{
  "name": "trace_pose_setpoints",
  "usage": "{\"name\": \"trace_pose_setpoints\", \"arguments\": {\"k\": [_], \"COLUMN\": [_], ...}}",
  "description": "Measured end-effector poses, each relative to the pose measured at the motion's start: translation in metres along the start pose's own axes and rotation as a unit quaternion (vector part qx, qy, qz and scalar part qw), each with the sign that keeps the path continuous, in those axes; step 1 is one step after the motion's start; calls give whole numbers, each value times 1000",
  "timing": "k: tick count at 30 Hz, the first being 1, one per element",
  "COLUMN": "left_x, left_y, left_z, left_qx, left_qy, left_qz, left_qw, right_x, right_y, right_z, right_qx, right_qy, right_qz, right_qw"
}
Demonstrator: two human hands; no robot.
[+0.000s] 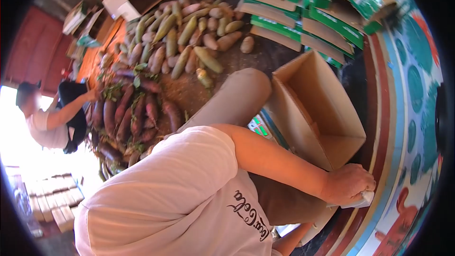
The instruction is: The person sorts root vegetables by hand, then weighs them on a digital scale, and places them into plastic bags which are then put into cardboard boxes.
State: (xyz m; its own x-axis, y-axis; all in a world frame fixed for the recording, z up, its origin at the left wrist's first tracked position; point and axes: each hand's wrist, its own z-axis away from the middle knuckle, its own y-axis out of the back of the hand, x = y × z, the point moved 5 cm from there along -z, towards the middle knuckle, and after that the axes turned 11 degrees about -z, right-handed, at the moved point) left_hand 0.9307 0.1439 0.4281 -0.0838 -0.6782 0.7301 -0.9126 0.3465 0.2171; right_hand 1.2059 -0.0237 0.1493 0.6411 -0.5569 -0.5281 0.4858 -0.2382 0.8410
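My left arm reaches across the view, and my left hand (350,185) is closed, fingers curled around something white (366,200) that is too small and covered to name. Just above that hand stands an open cardboard box (322,109), its inside bare. My right forearm (291,241) shows at the bottom edge beside a cardboard flap (321,225); the right hand itself is hidden. My bent knee (251,83) lies between the open box and a heap of sweet potatoes.
Pale sweet potatoes (170,42) and reddish-purple ones (128,109) lie heaped on the ground. Green-and-brown cartons (279,4) are stacked at the top. A co-worker (52,118) bends over the purple pile. A painted wall (417,114) runs along the right.
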Motion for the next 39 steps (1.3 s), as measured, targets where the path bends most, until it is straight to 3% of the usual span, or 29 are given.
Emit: {"name": "trace_pose_setpoints", "arguments": {"k": [3, 9, 16, 19, 22, 25, 28, 31, 34, 36, 38, 39], "left_x": [-5, -9, -20, -27, -48, -65, -63, -64, -54, -57, -58, -54], "left_y": [35, 66, 95, 107, 102, 99, 118, 141, 176, 179, 173, 166], "left_z": [9, 22, 37, 52, 78, 112, 128, 112, 85, 76, 74, 78], "left_qx": [33, 51, 85, -8, -132, -284, -288, -333, -142, -92, -68, -98], "left_qy": [1, 36, 28, -7, 28, 60, 42, 120, 187, 236, 311, 387], "left_qz": [-1, 56, 26, -46, -82, -165, -169, -147, -63, 76, 241, 379], "left_qw": [999, 996, 996, 999, 987, 943, 942, 923, 970, 964, 917, 835], "right_x": [-20, -121, -244, -284, -315, -343, -364, -384, -406, -421, -438, -442], "right_y": [29, 82, 59, 24, 4, 6, 31, 70, 101, 98, 76, 65], "right_z": [-9, -20, -7, 10, 26, 37, 36, 33, 32, 40, 55, 63], "right_qx": [61, 179, 127, 56, 3, -16, -19, -33, -88, -144, -210, -182], "right_qy": [22, 108, 210, 240, 258, 285, 313, 355, 400, 413, 413, 415], "right_qz": [-45, -128, -223, -258, -288, -329, -385, -465, -508, -499, -444, -284], "right_qw": [997, 969, 943, 934, 922, 900, 868, 810, 758, 748, 767, 845]}}
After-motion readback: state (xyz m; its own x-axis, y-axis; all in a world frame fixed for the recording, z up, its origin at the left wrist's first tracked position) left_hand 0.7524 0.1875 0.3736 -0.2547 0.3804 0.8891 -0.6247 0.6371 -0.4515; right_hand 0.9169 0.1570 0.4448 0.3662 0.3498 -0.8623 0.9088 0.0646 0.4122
